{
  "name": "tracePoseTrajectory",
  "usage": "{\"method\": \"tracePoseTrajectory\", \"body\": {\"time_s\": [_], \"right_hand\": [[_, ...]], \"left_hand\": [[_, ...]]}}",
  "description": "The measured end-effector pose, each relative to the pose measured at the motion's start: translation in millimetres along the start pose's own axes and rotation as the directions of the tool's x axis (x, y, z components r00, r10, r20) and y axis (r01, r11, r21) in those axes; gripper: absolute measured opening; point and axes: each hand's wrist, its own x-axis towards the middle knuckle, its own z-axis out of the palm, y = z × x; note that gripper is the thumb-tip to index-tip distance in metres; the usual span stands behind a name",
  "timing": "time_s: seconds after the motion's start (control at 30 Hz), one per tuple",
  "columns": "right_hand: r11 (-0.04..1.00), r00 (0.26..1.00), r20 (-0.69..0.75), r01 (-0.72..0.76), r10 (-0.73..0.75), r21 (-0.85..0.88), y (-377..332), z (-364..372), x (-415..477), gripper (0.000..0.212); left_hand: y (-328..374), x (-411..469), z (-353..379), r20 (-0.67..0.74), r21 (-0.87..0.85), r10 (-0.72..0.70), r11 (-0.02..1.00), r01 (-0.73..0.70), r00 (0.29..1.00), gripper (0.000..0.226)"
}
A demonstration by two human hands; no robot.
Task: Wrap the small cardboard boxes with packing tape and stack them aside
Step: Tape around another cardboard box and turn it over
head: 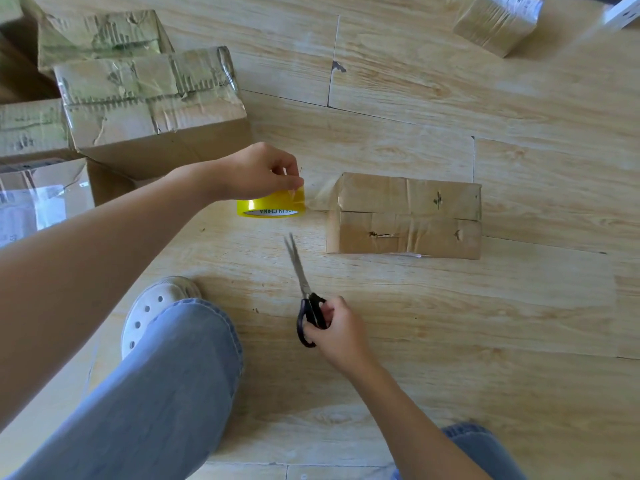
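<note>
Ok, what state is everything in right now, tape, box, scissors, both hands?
Tape roll: strip pulled out to the box, uncut.
Box: closed, on the floor.
Scissors: blades slightly apart.
Left hand: grips tape roll.
Right hand: grips scissors.

We see bright, even daylight across the floor point(450, 323). A soft shadow spreads to the right of the leg point(156, 393), and a thin one edges the box point(408, 216). Glare sheens off the taped boxes point(149, 88) at upper left. Wide-lens distortion bows the planks near the edges, and the corner box point(498, 22) looks slightly blurred.
</note>
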Motion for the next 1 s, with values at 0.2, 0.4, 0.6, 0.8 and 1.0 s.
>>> {"method": "tracePoseTrajectory", "body": {"time_s": [0.2, 0.4, 0.6, 0.8, 1.0], "right_hand": [[0.932, 0.993, 0.108, -0.004, -0.038, 0.363, -22.3, -13.7, -14.8, 0.082], [0.890, 0.988, 0.097, 0.064, -0.121, 0.452, -60.0, -30.8, -11.3, 0.077], [0.892, 0.987, 0.139, 0.005, -0.076, 0.452, -73.3, -43.6, 0.0, 0.078], [0.903, 0.988, 0.125, 0.031, -0.093, 0.428, -74.8, -52.2, 6.5, 0.069], [0.882, 0.989, 0.096, 0.052, -0.109, 0.469, -76.5, -58.2, 9.8, 0.056]], "left_hand": [[0.4, -0.3, 1.8, -0.009, -0.011, -0.018, 1.000, 0.017, 1.000, 0.018], [-0.2, -1.4, 1.9, -0.023, -0.040, -0.015, 0.999, 0.014, 1.000, 0.015], [-0.9, -2.9, -1.9, -0.072, -0.066, -0.002, 0.998, -0.003, 0.997, 0.014], [-1.5, -3.6, 0.2, -0.082, -0.063, -0.005, 0.998, 0.000, 0.997, 0.018], [-5.1, -1.1, 2.9, -0.062, -0.042, -0.016, 0.999, 0.013, 0.998, 0.019]]}}
